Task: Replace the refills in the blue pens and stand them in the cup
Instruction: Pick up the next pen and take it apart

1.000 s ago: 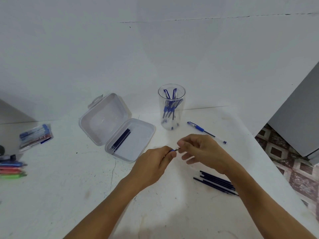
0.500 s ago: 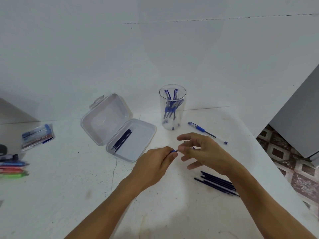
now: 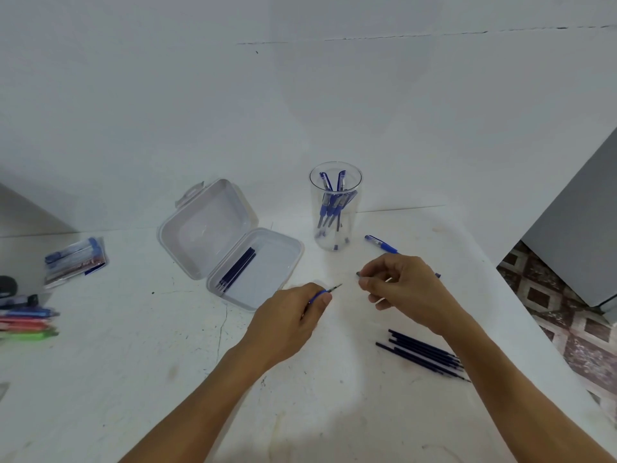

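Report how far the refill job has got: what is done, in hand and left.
Done: several blue pens stand in the cup. In hand: the left hand grips an opened pen, refill tip showing; the right hand pinches a small part, likely its cone. Left: finish this one, then the loose pen beside the cup; refills lie in the box.

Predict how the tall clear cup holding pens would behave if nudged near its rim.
The cup is tall and narrow, so it would probably tip rather than slide. It looks like thin clear plastic, so likely light. The pens lean inside and may shift.
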The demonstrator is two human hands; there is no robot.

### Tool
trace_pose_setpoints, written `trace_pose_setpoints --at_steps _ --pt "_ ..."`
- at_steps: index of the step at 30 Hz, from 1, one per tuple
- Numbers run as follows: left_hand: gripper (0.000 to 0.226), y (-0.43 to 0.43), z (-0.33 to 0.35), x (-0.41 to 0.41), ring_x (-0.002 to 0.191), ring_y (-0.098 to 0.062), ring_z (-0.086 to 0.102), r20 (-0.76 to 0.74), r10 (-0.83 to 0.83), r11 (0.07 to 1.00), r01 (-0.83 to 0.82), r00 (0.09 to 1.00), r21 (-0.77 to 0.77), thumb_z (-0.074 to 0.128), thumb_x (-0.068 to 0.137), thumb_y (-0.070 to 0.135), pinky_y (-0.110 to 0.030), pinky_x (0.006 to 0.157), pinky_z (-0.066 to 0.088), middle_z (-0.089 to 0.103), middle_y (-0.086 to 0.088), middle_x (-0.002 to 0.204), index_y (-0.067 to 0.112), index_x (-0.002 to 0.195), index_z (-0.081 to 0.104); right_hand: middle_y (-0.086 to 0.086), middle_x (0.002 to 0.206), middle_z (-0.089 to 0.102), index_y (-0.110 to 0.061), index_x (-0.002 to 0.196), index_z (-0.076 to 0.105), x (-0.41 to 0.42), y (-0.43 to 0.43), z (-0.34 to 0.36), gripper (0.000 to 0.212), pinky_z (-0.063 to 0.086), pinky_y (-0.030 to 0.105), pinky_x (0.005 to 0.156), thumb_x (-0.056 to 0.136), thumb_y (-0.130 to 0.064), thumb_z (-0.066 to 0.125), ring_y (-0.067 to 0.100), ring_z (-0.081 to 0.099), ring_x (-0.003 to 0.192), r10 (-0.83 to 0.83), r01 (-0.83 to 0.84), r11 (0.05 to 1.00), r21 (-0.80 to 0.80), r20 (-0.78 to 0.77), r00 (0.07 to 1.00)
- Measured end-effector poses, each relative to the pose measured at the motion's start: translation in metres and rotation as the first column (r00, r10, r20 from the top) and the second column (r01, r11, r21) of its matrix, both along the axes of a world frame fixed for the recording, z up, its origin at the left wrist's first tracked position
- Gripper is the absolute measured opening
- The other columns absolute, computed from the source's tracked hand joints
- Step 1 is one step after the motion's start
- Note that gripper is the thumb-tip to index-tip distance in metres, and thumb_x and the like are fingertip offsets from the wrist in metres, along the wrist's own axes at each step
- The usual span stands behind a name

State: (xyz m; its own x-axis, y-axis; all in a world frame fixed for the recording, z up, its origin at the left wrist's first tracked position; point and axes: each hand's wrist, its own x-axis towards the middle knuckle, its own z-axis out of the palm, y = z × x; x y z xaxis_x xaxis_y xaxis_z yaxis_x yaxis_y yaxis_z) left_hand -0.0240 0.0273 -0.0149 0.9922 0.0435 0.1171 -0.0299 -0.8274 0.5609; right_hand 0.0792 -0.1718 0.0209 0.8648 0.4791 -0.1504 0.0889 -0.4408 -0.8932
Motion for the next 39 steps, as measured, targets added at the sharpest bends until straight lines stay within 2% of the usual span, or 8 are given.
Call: trace_pose_setpoints --at_steps 4,7,15,22,29,32,34,39 --pt "0.034 0.002 -0.002 -0.003 0.052 -0.011 0.046 0.023 0.060 0.998 -0.060 0.998 0.005 0.034 0.100 0.050 -0.024 0.049 0.036 0.049 0.006 0.057 0.027 0.086 0.053 -0.015 0.087 0.071 -0.031 0.095 0.070 -0.009 0.011 -0.009 0.009 0.055 0.024 0.077 0.087 -0.034 0.070 0.003 0.064 0.078 0.140 -0.049 0.942 -0.331 0.258 0.956" --pt "0.035 0.002 -0.002 -0.006 0.053 -0.011 0.046 0.022 0.083 0.997 -0.083 0.996 -0.005 0.034 0.100 0.050 -0.025 0.050 0.036 0.050 0.005 0.057 0.025 0.085 0.054 -0.014 0.099 0.066 -0.033 0.105 0.070 -0.013 0.023 -0.012 0.017 0.047 0.020 0.080 0.090 -0.041 0.066 0.005 0.059 0.087 0.244 -0.075 0.882 -0.465 0.314 0.917" --pt "0.036 0.007 -0.002 -0.008 0.053 -0.009 0.047 0.015 0.111 0.993 -0.110 0.994 -0.037 0.035 0.099 0.052 -0.024 0.051 0.035 0.050 0.008 0.058 0.026 0.085 0.056 -0.006 0.111 0.068 -0.026 0.116 0.069 -0.013 0.038 -0.014 0.023 0.044 0.020 0.085 0.094 -0.031 0.063 0.011 0.061 0.099 0.263 -0.085 0.851 -0.518 0.281 0.923" --pt "0.033 0.003 -0.006 -0.007 0.051 -0.007 0.044 0.014 0.090 0.996 -0.089 0.996 -0.026 0.035 0.100 0.051 -0.024 0.051 0.032 0.048 0.010 0.058 0.028 0.086 0.055 -0.006 0.108 0.067 -0.028 0.114 0.069 -0.006 0.041 -0.016 0.023 0.048 0.022 0.086 0.092 -0.035 0.064 0.009 0.059 0.093 0.317 -0.123 0.816 -0.565 0.259 0.912" --pt "0.032 0.001 -0.006 -0.006 0.050 -0.009 0.042 0.023 0.075 0.997 -0.075 0.997 -0.022 0.036 0.100 0.050 -0.023 0.049 0.033 0.046 0.008 0.056 0.028 0.084 0.053 -0.009 0.104 0.066 -0.028 0.118 0.067 -0.003 0.029 -0.012 0.026 0.049 0.024 0.088 0.092 -0.030 0.064 0.008 0.059 0.093 0.302 -0.123 0.848 -0.515 0.280 0.911" --pt "0.032 0.001 -0.006 -0.005 0.049 -0.009 0.044 0.013 0.069 0.997 -0.068 0.998 -0.031 0.035 0.100 0.051 -0.024 0.050 0.039 0.048 0.007 0.057 0.029 0.085 0.053 -0.014 0.106 0.061 -0.036 0.122 0.063 -0.007 0.021 -0.003 0.029 0.045 0.022 0.083 0.093 -0.035 0.063 -0.002 0.052 0.076 0.270 -0.082 0.904 -0.420 0.411 0.870" --pt "0.030 0.000 -0.006 -0.004 0.050 -0.008 0.045 0.003 0.041 0.998 -0.041 0.999 -0.038 0.035 0.100 0.052 -0.024 0.051 0.041 0.050 0.006 0.058 0.031 0.086 0.052 -0.014 0.110 0.058 -0.037 0.125 0.062 -0.014 0.020 0.000 0.033 0.043 0.021 0.078 0.092 -0.039 0.065 -0.002 0.047 0.070 0.337 -0.129 0.897 -0.423 0.466 0.818" --pt "0.028 -0.010 0.000 -0.006 0.053 -0.007 0.046 0.004 -0.011 1.000 0.011 1.000 -0.010 0.036 0.099 0.051 -0.015 0.050 0.031 0.048 0.009 0.059 0.031 0.096 0.056 -0.006 0.108 0.064 -0.030 0.119 0.070 -0.020 0.016 0.001 0.026 0.044 0.022 0.074 0.096 -0.036 0.059 0.011 0.061 0.087 0.458 -0.177 0.851 -0.494 0.532 0.712"
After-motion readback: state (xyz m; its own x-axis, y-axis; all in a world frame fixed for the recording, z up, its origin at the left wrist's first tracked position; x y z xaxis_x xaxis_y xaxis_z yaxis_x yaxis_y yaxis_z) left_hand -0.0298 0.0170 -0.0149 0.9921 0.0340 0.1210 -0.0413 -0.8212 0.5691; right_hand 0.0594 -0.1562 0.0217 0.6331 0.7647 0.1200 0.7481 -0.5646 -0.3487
